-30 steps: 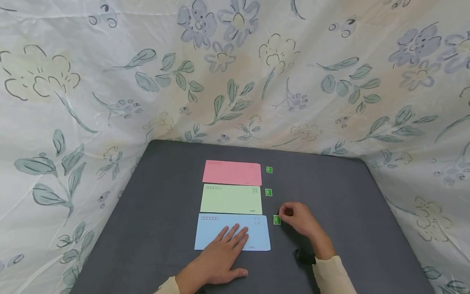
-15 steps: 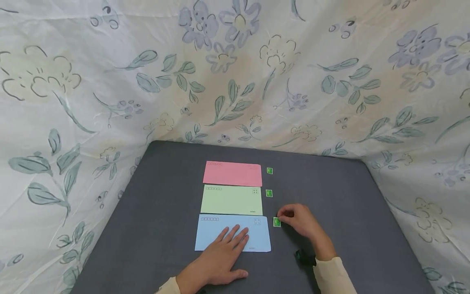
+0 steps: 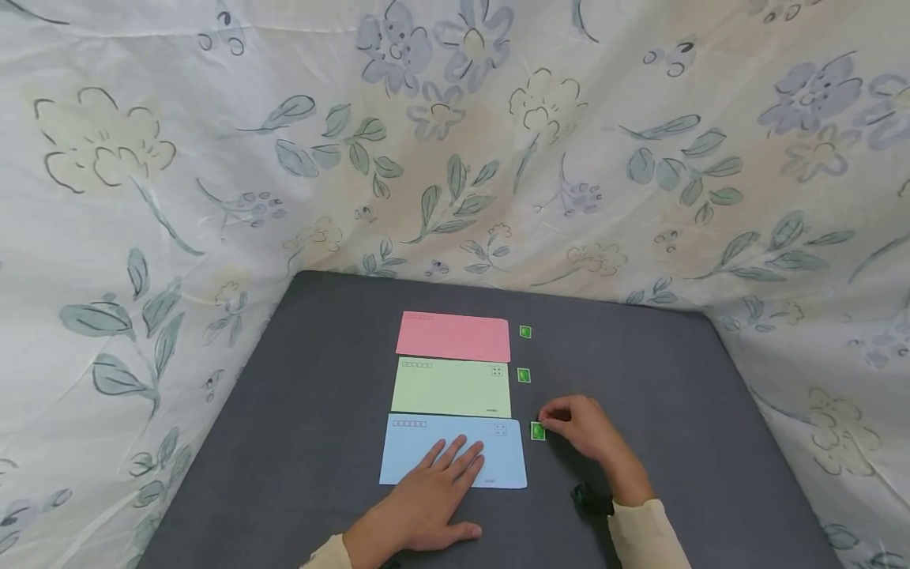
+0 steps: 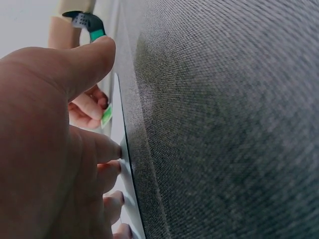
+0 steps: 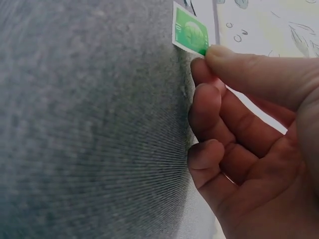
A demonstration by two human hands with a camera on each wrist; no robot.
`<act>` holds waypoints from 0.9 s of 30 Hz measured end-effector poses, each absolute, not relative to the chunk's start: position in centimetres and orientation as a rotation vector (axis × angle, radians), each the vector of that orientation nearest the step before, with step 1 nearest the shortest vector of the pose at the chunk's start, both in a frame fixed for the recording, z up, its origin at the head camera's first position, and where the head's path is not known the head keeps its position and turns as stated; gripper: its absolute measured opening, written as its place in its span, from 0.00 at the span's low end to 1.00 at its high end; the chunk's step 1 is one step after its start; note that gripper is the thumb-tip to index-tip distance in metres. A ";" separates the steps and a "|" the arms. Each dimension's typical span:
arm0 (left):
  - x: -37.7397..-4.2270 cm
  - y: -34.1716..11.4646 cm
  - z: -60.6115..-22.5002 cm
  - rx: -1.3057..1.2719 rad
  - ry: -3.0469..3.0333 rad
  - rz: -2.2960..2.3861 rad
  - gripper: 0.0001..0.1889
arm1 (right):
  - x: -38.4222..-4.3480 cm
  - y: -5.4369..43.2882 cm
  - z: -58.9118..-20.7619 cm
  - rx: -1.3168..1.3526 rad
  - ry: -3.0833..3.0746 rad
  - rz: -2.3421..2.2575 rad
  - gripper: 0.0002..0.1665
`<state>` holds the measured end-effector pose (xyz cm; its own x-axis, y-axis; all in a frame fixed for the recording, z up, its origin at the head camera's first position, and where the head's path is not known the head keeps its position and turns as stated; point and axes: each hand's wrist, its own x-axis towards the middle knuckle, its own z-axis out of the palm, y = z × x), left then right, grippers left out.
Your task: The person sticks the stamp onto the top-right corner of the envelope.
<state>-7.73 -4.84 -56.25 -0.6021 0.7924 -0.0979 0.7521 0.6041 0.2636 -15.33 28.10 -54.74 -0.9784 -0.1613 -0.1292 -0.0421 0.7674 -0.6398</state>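
Observation:
With fingers spread, my left hand (image 3: 426, 506) rests on the lower part of a blue envelope (image 3: 412, 446). To the right of that envelope, my right hand (image 3: 579, 427) pinches a green stamp (image 3: 538, 431) by its edge between thumb and index finger. In the right wrist view the same stamp (image 5: 190, 31) shows a white serrated border and is tilted off the cloth. The left wrist view shows the left fingertips (image 4: 113, 172) against the envelope's surface. The blue envelope has a small printed square at its upper right corner.
Above the blue envelope lie a green envelope (image 3: 451, 387) and a pink envelope (image 3: 453, 337), stacked in a column. A green stamp (image 3: 524, 375) and another green stamp (image 3: 525, 332) lie to their right. Dark grey cloth (image 3: 640, 371) covers the table; a floral curtain (image 3: 455, 142) stands around it.
Both hands stay nearly where they were, with the stamp still pinched at the right. The head view has shifted slightly.

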 end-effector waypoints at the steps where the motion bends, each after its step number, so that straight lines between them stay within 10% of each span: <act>1: -7.7 -4.8 -56.3 1.283 2.625 0.291 0.49 | -15.3 28.1 -54.7 -0.169 2.783 -1.004 0.05; 27: -7.8 -4.8 -55.8 1.281 2.607 0.287 0.51 | -15.6 26.5 -53.8 -0.267 2.658 -1.267 0.02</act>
